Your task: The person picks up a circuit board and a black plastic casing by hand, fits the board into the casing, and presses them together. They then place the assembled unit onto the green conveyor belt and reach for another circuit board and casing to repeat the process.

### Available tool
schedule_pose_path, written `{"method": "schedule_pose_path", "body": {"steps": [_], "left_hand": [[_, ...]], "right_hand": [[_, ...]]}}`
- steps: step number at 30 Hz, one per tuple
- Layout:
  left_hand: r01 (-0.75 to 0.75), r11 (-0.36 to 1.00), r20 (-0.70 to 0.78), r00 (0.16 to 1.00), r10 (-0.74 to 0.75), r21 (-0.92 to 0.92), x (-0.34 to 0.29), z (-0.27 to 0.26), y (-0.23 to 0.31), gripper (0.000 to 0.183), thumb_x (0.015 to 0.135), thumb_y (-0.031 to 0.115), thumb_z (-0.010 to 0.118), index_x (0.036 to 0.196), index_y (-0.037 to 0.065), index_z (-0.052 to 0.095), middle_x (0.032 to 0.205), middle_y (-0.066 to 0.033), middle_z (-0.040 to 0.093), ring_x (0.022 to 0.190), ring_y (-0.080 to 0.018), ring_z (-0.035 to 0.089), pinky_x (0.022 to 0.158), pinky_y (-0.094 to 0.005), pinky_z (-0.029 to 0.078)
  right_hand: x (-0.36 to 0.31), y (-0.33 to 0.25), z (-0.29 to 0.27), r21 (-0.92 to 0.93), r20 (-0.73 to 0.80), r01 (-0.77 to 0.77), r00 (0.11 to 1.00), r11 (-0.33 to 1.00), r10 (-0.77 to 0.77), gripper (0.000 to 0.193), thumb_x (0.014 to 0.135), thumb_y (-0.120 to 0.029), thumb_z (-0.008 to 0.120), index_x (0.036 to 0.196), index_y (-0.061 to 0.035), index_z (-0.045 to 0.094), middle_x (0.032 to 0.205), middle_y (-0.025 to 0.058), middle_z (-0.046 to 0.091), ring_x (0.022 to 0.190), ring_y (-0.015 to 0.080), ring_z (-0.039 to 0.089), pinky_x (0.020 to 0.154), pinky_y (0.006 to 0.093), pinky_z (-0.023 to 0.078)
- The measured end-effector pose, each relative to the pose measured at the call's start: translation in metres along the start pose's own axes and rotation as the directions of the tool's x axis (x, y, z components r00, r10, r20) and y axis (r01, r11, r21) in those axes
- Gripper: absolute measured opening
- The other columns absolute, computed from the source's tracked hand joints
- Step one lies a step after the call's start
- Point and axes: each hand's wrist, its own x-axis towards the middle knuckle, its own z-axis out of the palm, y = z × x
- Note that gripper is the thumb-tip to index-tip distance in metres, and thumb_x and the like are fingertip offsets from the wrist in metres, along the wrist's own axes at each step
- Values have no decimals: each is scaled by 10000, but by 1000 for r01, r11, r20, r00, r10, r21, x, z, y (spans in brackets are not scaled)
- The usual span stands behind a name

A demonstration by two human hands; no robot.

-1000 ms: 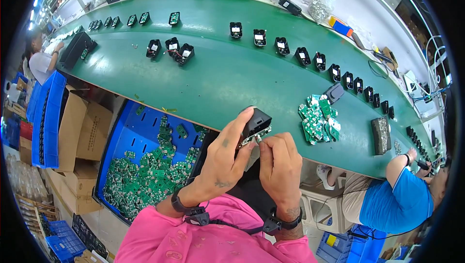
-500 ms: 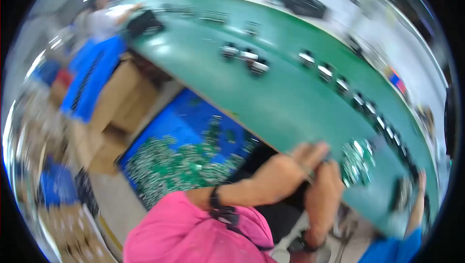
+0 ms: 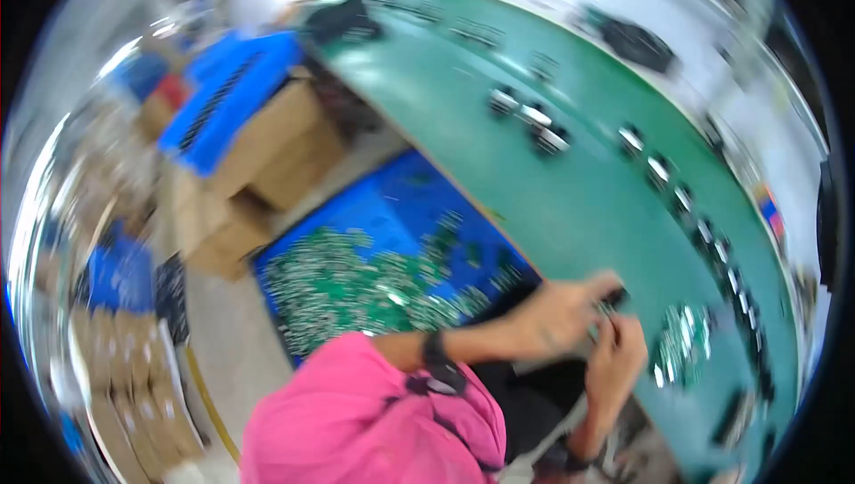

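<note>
My left hand [image 3: 561,317] and my right hand [image 3: 616,355] meet over the near edge of the green table. Between their fingertips sits a small dark part [image 3: 614,298], blurred; its kind cannot be made out. The left fingers are bent over it from above, while the right fingers pinch close below. Just right of my hands lies a pile of green circuit boards [image 3: 681,344] on the green table [image 3: 570,217]. To my left, a blue tray [image 3: 378,195] holds many more small green boards [image 3: 356,292] in a loose heap.
A row of small black-and-white parts [image 3: 705,239] curves along the table's right side. Several similar parts [image 3: 534,117] stand farther back. Cardboard boxes [image 3: 276,141] with a blue bin [image 3: 232,97] stand left. Another person [image 3: 258,3] sits at the far end.
The whole view has swung, so the table and tray appear farther right. My hands stay together at the dark part. The blue-sleeved arm at the lower right has gone out of view.
</note>
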Motion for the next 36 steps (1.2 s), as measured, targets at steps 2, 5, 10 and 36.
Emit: {"method": "schedule_pose_path", "body": {"steps": [2, 5, 10, 36], "left_hand": [[306, 884, 5, 946, -325, -353, -12, -11, -5, 509, 961, 27, 556, 1454, 31, 427, 1169, -114, 621, 961, -161, 669, 790, -313, 591], [312, 804, -1, 932, -363, -506, -18, -14, -3, 573, 965, 14, 554, 1500, 19, 350, 1185, -152, 610, 878, -176, 694, 746, -281, 590], [342, 794, 145, 939, -312, -503, -18, 2, 9, 541, 977, 26, 537, 1492, 28, 370, 1302, -155, 559, 1055, -147, 636, 831, -281, 596], [384, 724, 270, 922, -276, -572, -15, 4, 21, 625, 923, 34, 649, 1499, 75, 412, 1235, -130, 620, 1032, -145, 644, 873, -283, 562]], "right_hand": [[5, -15, -3, 103, -92, -150, 983, 983, 160, 109, 932, -73, 627, 908, 31, 646, 806, 86, 593, 722, 148, 561, 644, 301, 451], [-3, -6, -4, 340, -23, -230, 967, 912, 252, 167, 954, -61, 623, 1075, 50, 649, 918, 55, 616, 814, 112, 619, 690, 248, 493], [-21, 6, -6, 464, 106, -303, 952, 832, 288, 134, 962, -43, 631, 1053, 54, 643, 880, 43, 652, 753, 85, 627, 637, 221, 503], [-43, -7, -22, 856, -68, -173, 897, 487, 437, 217, 970, -102, 666, 794, 16, 617, 664, 38, 611, 480, 65, 521, 407, 201, 384]]}}
